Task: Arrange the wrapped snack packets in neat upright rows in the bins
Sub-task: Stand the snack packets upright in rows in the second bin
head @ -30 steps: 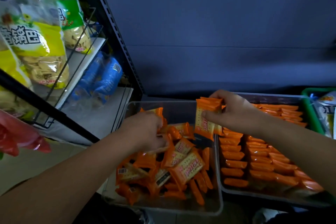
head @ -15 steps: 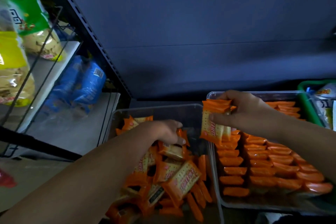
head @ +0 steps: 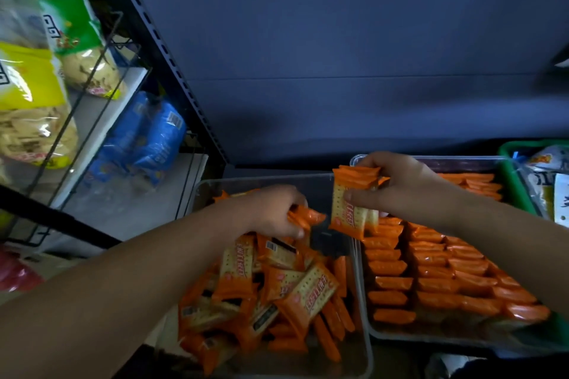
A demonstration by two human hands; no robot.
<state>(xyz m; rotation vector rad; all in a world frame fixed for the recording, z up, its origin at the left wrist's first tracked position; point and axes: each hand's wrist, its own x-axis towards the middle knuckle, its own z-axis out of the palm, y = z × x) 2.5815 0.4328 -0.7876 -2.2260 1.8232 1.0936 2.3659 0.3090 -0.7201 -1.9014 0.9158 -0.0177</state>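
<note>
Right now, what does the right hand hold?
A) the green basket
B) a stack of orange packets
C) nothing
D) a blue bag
B: the right hand grips a stack of orange packets, held upright by the left wall of the neat bin.

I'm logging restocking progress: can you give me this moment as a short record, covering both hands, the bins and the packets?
left hand: fingers grip orange packets above the left bin's pile
right hand: holds a stack of packets upright over the bins' shared edge
left bin: clear, loose jumbled packets
right bin: clear, packets standing in neat rows
green bin: far right, other wrapped snacks
</note>
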